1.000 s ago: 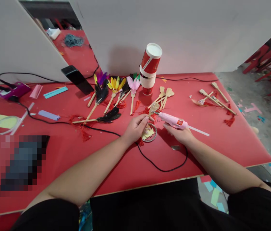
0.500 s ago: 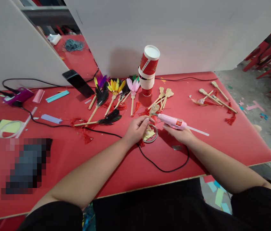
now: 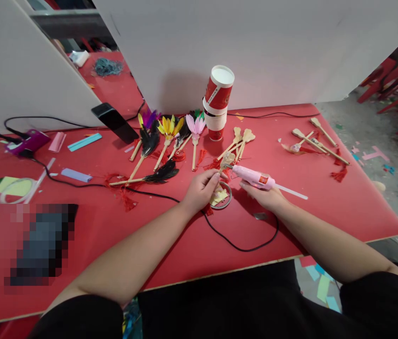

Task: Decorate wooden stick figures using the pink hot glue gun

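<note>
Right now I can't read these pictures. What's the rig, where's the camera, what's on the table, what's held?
There is no machine here: a person works with two bare hands. Every picture comes from one camera worn on the head, looking forward and down, so the forearms come in from below.

The left hand pinches a flared wooden stick. The right hand holds a pink glue gun, its nozzle at the stick's flared end; contact is too small to tell.

On the red table lie feather-topped sticks, and stacked red paper cups stand behind. A grey ring lies by the left hand. The pixelated patch at left is unreadable.
</note>
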The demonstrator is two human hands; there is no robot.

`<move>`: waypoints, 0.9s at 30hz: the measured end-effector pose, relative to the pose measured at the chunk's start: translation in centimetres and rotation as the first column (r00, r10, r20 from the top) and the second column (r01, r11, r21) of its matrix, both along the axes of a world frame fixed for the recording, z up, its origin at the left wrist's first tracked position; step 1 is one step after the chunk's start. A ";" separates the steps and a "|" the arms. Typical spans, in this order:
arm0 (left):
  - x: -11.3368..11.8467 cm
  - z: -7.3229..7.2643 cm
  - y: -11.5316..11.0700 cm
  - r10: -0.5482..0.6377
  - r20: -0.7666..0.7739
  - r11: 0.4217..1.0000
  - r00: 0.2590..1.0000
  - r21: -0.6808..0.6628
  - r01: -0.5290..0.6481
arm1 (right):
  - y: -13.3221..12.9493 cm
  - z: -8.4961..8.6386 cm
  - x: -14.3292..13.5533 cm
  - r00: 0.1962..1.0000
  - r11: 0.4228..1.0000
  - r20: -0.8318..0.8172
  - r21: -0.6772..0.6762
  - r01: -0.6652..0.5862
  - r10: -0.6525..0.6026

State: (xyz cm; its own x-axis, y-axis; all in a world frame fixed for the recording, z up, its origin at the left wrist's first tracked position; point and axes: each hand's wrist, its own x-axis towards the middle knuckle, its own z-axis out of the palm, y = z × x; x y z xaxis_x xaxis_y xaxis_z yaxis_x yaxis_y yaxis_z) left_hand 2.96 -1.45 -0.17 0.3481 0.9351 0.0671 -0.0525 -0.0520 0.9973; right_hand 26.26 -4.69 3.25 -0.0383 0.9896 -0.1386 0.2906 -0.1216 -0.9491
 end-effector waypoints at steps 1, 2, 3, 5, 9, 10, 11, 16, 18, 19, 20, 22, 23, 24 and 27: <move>-0.1 0.0 0.0 0.001 -0.019 1.000 1.000 0.008 -0.001 | 0.0 -0.2 0.0 1.000 1.000 0.001 -0.001 -0.004 0.004; -0.2 -0.1 0.0 0.001 -0.039 1.000 0.999 0.016 0.000 | 0.0 -0.3 0.1 1.000 1.000 0.004 -0.003 -0.011 0.011; -0.2 -0.2 -0.1 0.000 -0.058 1.000 0.998 0.022 0.001 | 0.0 -0.5 0.1 1.000 1.000 0.011 -0.002 -0.018 0.018; -0.4 -0.4 -0.1 -0.003 -0.093 0.999 0.996 0.033 0.006 | 0.0 -0.9 0.2 0.999 0.999 0.025 0.010 -0.037 0.036; -0.4 -0.6 0.0 -0.012 -0.092 1.000 0.996 0.026 0.014 | 0.0 -0.9 0.2 0.998 0.998 0.020 0.020 -0.052 0.051; -0.3 -0.6 0.0 -0.014 -0.073 1.000 0.997 0.017 0.015 | -0.1 -0.7 0.2 0.999 0.999 0.015 0.021 -0.035 0.035; -0.2 -0.5 0.1 -0.015 -0.049 1.000 0.999 0.008 0.016 | -0.1 -0.6 0.2 1.000 1.000 0.009 0.021 -0.015 0.014; 0.1 0.2 0.1 -0.007 0.035 1.000 0.999 -0.017 0.007 | 0.0 0.1 0.2 1.000 1.000 0.000 0.000 0.027 -0.027; 0.1 0.3 0.1 -0.009 0.035 1.000 0.999 -0.025 0.010 | 0.1 0.1 0.2 1.000 1.000 0.014 -0.003 0.011 -0.011; 0.1 0.4 0.1 -0.010 0.033 1.000 0.999 -0.029 0.011 | 0.1 0.0 0.1 1.000 1.000 0.022 -0.007 -0.001 0.001; 0.1 0.4 0.1 -0.011 0.032 0.999 0.999 -0.031 0.012 | 0.1 -0.1 0.1 1.000 1.000 0.026 -0.012 -0.014 0.014; 0.1 0.4 0.1 -0.016 0.035 0.999 0.999 -0.038 0.017 | 0.2 -0.3 0.1 0.999 0.999 0.019 -0.019 -0.036 0.036; 0.1 0.4 0.1 -0.018 0.037 0.999 0.999 -0.041 0.020 | 0.2 -0.4 0.2 0.999 0.999 0.009 -0.020 -0.042 0.042; 0.1 0.4 0.1 -0.020 0.039 0.999 0.999 -0.044 0.021 | 0.2 -0.5 0.2 0.999 0.999 -0.001 -0.017 -0.039 0.039; 0.1 0.4 0.1 -0.009 0.045 0.999 0.999 -0.040 0.011 | 0.1 -0.6 0.3 1.000 1.000 -0.012 -0.005 0.002 -0.002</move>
